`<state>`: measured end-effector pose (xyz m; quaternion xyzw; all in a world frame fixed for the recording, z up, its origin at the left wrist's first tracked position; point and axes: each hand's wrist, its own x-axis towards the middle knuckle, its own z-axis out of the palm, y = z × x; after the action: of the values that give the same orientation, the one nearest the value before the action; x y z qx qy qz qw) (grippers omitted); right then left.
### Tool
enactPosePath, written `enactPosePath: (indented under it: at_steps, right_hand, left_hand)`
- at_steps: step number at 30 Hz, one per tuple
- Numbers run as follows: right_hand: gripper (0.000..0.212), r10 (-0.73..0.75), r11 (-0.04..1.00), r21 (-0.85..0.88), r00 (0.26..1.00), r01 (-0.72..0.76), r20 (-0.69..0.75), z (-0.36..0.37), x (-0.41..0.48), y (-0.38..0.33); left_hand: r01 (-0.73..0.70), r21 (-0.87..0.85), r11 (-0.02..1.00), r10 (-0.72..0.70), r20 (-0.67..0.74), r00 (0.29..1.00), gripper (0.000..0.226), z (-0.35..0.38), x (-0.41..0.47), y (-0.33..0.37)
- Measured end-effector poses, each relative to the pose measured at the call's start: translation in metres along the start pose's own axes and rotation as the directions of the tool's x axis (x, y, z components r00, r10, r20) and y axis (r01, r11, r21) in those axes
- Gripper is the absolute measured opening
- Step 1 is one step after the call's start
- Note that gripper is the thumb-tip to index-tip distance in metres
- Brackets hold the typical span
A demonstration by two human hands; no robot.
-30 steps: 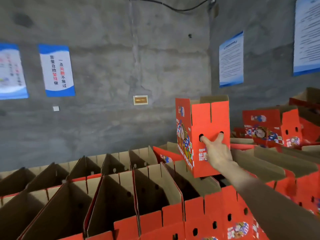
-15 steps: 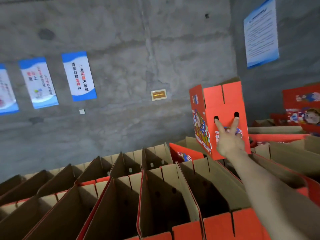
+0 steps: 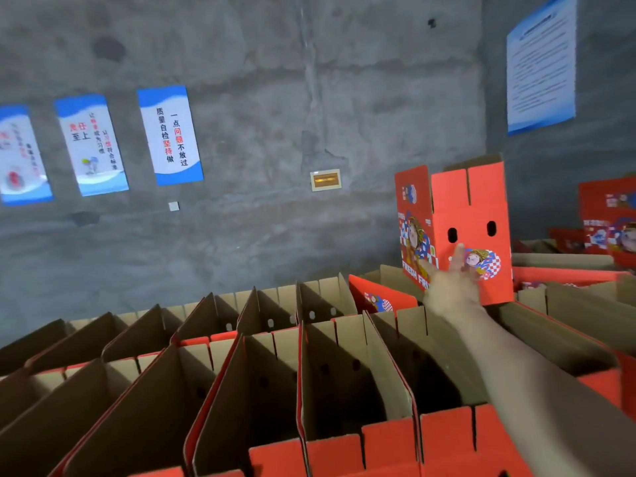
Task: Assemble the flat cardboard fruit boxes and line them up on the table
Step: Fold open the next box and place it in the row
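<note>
Rows of assembled boxes (image 3: 337, 373) are lined up. The red box (image 3: 471, 204) has been stood at the far row's right end; fingers (image 3: 459, 252) have been withdrawn from its holes (image 3: 452, 234), the right hand (image 3: 451, 287) left released. Placement is judged complete.

Upright box (image 3: 469, 232): cardboard, red printed outside, slightly glossy; open boxes (image 3: 241, 373) raw brown matt inside; wall (image 3: 275, 98) rough concrete.

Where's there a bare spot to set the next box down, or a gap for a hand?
No bare table shows. The open boxes stand wall to wall in rows toward the concrete wall. The only way through is over their tops, as the right hand reaches the upright red box. Right of it more red boxes crowd in.
</note>
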<state>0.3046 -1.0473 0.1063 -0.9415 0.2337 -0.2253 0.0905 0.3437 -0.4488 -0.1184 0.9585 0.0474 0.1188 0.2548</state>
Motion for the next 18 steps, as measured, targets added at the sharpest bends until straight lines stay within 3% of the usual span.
enactPosePath:
  at_steps: [7, 12, 18]
  right_hand:
    - [0.05, -0.308, 0.946, 0.051, 0.939, 0.319, -0.155, -0.047, -0.078, -0.067]
    - [0.042, -0.449, 0.853, 0.195, 0.871, 0.485, -0.201, -0.088, -0.145, -0.104]
    - [0.034, -0.534, 0.783, 0.255, 0.823, 0.568, -0.194, -0.113, -0.224, -0.158]
  left_hand:
    - [0.043, -0.07, 0.997, -0.037, 0.096, 0.995, 0.049, 0.03, -0.063, -0.012]
    - [-0.027, -0.092, 0.995, 0.041, 0.15, 0.988, 0.05, 0.02, -0.095, -0.023]
    - [-0.094, -0.035, 0.995, 0.098, 0.115, 0.989, 0.05, -0.034, -0.132, -0.089]
